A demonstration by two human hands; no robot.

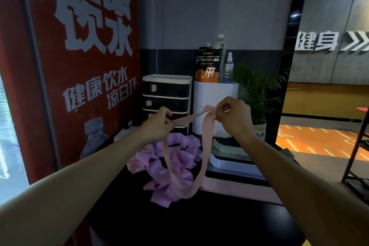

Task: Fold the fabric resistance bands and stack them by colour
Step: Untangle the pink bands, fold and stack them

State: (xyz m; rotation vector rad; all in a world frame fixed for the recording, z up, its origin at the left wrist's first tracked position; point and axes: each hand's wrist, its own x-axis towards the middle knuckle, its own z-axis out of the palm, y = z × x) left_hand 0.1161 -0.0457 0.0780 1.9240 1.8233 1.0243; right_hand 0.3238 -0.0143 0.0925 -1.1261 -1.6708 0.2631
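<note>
A pale pink fabric band (206, 146) hangs as a long loop in the air above the dark counter (199, 221). My left hand (157, 124) pinches its left end and my right hand (232, 115) pinches its top at the right; the stretch between the hands is pulled nearly flat. The loop's bottom sags onto a tangled heap of purple and pink bands (171, 164) lying on the counter below my hands. A flat pink band (235, 189) lies on the counter to the right of the heap.
Behind the heap stand a black-and-white drawer unit (166, 96) and a white container (215, 106) with a supplement pouch and bottles on top. A potted plant (257, 90) is at the right, a red water dispenser panel (79, 66) at the left, a metal rack (357, 166) far right.
</note>
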